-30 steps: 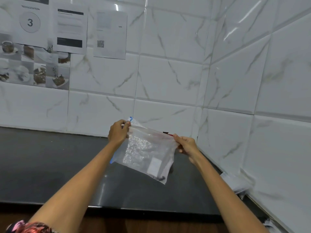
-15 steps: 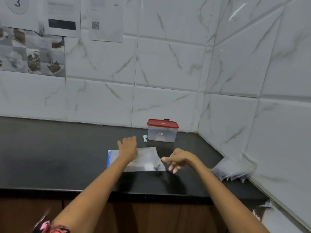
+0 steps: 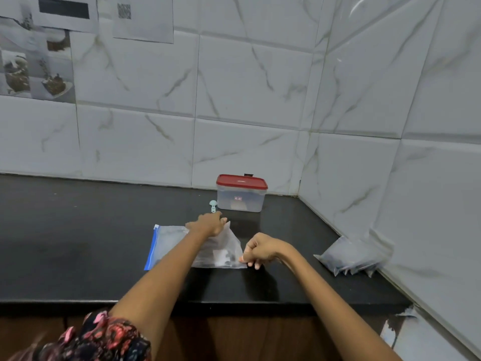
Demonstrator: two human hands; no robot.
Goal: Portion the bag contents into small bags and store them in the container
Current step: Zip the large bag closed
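Since a moment ago the right hand (image 3: 260, 250) pinches the flat bag's (image 3: 221, 252) corner, left hand (image 3: 209, 224) pressing it; filled small bags (image 3: 351, 257) wait outside the lidded container (image 3: 241, 194).

Bag (image 3: 171, 246): a second ago held up between both hands; now flat on the counter (image 3: 78, 243).
Left hand (image 3: 208, 225): moved from the bag's middle to its far right corner.
Right hand (image 3: 257, 250): was open above the counter; now curled, pinching the bag's near right corner.
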